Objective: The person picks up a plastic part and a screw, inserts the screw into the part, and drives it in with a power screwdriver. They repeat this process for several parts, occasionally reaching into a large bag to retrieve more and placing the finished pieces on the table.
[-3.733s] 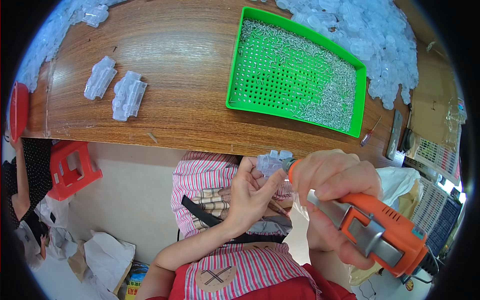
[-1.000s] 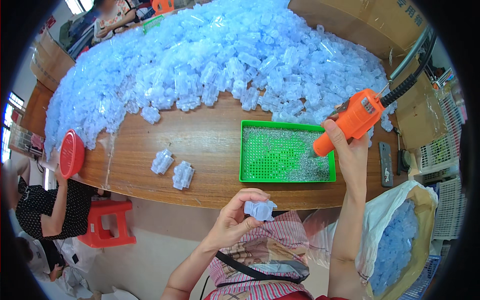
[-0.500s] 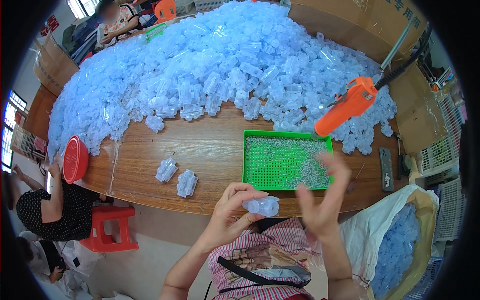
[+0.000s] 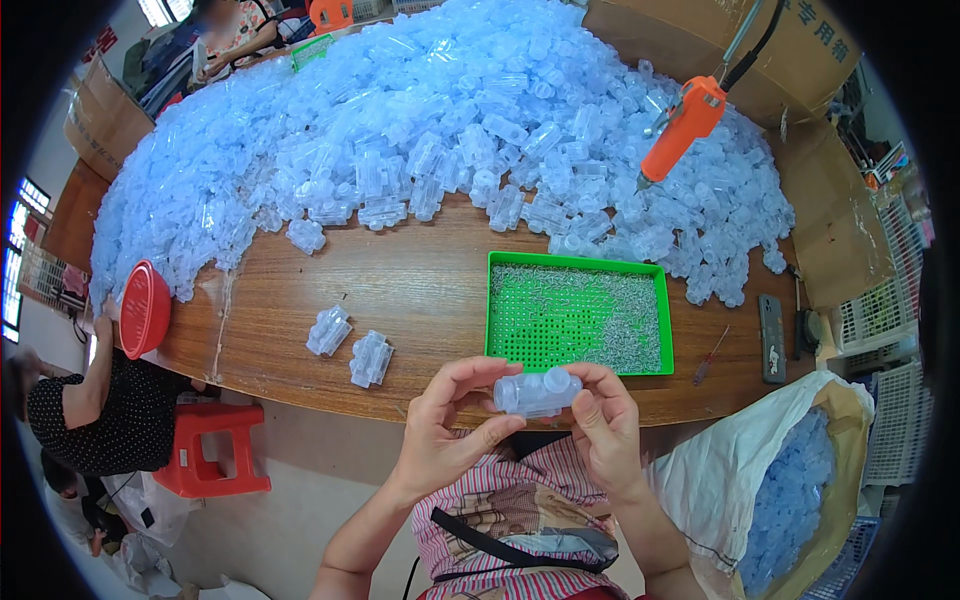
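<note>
Above the table's near edge I hold one translucent pale-blue plastic part (image 4: 538,393), roughly cylindrical with a round knob on top. My right hand (image 4: 607,425) pinches its right end between thumb and fingers. Around its left end curl the fingers and thumb of my left hand (image 4: 455,418). Just beyond lies a green perforated tray (image 4: 580,368) with many small metal screws (image 4: 630,330). An orange electric screwdriver (image 4: 685,128) hangs over the pile, its tip pointing down to the left. Two similar plastic parts (image 4: 328,331) (image 4: 371,359) lie left of my hands.
A large pile of translucent plastic parts (image 4: 400,130) covers the table's far side. Right of the tray are a small screwdriver (image 4: 711,357) and a phone (image 4: 772,338). An open sack (image 4: 720,470) of parts stands at right. A red basin (image 4: 146,310) and two people are at left.
My right hand has moved from beside the tray to the plastic part and taken hold of it. The electric screwdriver has swung up and away from the tray.
</note>
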`<state>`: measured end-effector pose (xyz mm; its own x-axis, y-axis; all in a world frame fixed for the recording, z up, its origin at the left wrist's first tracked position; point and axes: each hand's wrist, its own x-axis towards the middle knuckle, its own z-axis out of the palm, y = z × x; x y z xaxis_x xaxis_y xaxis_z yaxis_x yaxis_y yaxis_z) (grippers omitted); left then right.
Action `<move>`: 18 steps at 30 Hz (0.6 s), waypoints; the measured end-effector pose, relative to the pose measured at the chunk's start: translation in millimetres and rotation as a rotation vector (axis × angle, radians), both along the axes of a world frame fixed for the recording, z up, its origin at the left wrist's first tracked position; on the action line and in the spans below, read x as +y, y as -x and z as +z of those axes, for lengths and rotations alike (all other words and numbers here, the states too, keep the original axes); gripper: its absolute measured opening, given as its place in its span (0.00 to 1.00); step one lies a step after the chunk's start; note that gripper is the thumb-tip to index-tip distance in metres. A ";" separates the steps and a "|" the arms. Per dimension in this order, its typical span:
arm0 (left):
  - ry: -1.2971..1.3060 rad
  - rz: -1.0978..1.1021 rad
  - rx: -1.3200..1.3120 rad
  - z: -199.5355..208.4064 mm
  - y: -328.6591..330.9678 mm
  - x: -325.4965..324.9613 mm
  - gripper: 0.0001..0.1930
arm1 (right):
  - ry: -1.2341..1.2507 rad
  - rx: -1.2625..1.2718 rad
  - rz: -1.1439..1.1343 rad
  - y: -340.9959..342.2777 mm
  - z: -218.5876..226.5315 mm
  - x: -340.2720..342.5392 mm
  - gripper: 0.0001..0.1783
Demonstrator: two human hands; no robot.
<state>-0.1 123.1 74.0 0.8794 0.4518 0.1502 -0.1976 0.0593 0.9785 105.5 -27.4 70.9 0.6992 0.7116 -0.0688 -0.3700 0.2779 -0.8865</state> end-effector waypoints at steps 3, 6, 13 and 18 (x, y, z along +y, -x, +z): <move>0.055 0.001 0.024 -4.8 2.3 2.0 0.24 | -0.020 0.132 0.012 0.8 -4.6 0.0 0.17; 0.279 0.021 0.068 -2.2 2.0 1.7 0.21 | 0.022 0.111 0.072 -0.9 -10.3 -4.0 0.19; 0.364 0.005 0.129 -7.4 6.8 5.4 0.20 | 0.091 -0.137 0.133 3.1 6.6 1.7 0.21; 0.266 0.002 0.101 -0.2 7.4 -1.9 0.24 | 0.058 0.074 0.109 3.7 2.4 -2.5 0.17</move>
